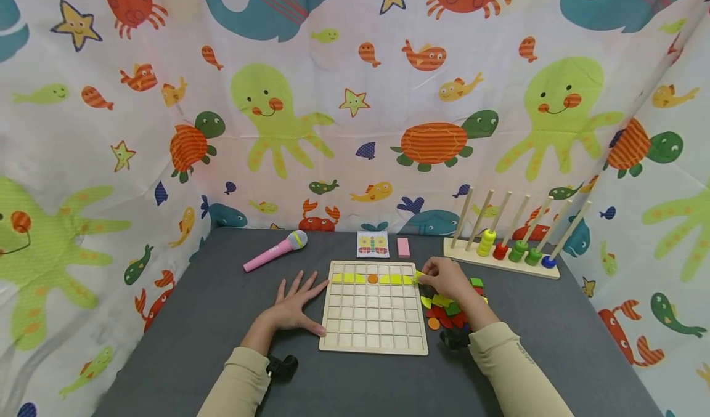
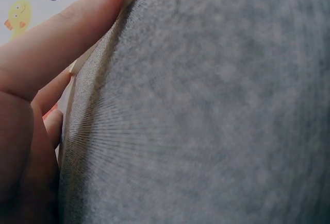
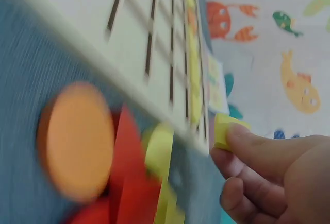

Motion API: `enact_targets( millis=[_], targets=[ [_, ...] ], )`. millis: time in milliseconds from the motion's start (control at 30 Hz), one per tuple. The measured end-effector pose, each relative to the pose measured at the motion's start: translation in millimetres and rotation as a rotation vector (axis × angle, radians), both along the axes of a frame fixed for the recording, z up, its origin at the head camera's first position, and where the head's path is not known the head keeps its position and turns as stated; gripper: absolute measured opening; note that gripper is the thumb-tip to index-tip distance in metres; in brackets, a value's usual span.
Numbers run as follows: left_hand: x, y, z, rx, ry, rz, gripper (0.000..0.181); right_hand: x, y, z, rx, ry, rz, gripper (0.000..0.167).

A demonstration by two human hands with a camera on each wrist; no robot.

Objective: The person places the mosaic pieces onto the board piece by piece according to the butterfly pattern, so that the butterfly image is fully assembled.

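A wooden grid board (image 1: 373,327) lies on the dark table. Yellow squares (image 1: 349,278) fill its second row from the top, with an orange disc (image 1: 373,279) in the middle. My left hand (image 1: 291,309) lies spread at the board's left side, thumb and index fingertip touching its edge. By the upper right corner, my right hand (image 1: 448,278) pinches a yellow square piece (image 3: 221,131) between thumb and fingers. Below that hand is a pile of loose pieces, including red pieces (image 1: 438,312), green ones and an orange disc (image 3: 80,141).
A pink toy microphone (image 1: 275,252) lies at the back left. Behind the board are a pattern card (image 1: 373,244) and a pink block (image 1: 403,247). At the back right stands a peg stand (image 1: 460,251) with coloured rings. A printed curtain (image 1: 344,146) encloses the table.
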State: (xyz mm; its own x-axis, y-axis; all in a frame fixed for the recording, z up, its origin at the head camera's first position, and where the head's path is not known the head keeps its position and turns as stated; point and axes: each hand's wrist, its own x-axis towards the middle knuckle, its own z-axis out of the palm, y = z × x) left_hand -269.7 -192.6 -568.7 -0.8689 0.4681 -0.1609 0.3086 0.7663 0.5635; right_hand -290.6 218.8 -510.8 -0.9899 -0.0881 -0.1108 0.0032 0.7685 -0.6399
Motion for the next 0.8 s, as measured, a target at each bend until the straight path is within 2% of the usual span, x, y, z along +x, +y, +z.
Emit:
enact_targets(
  millis=[200,367,533,633,800],
  targets=[
    [2.3,1.4,5.0,-0.016,-0.017,0.007,0.125,0.9,-35.6,5.3,-0.088,0.037,0.018,0.016],
    [5.0,2.8,11.9,-0.011,-0.016,-0.003,0.123,1.5,-64.7,5.3,-0.139,0.059,0.079,0.014],
    [3.7,1.8,8.9,0.003,-0.021,-0.005,0.124,0.2,-87.7,4.3,-0.166,0.086,0.131,0.014],
    [1.0,2.5,2.8,0.002,-0.010,-0.003,0.125,-1.0,-98.9,4.6,-0.182,0.094,0.145,0.014],
    [0.9,2.4,3.1,-0.029,-0.011,0.008,0.125,-2.8,-119.0,0.5,-0.204,0.102,0.200,0.011]
  ],
)
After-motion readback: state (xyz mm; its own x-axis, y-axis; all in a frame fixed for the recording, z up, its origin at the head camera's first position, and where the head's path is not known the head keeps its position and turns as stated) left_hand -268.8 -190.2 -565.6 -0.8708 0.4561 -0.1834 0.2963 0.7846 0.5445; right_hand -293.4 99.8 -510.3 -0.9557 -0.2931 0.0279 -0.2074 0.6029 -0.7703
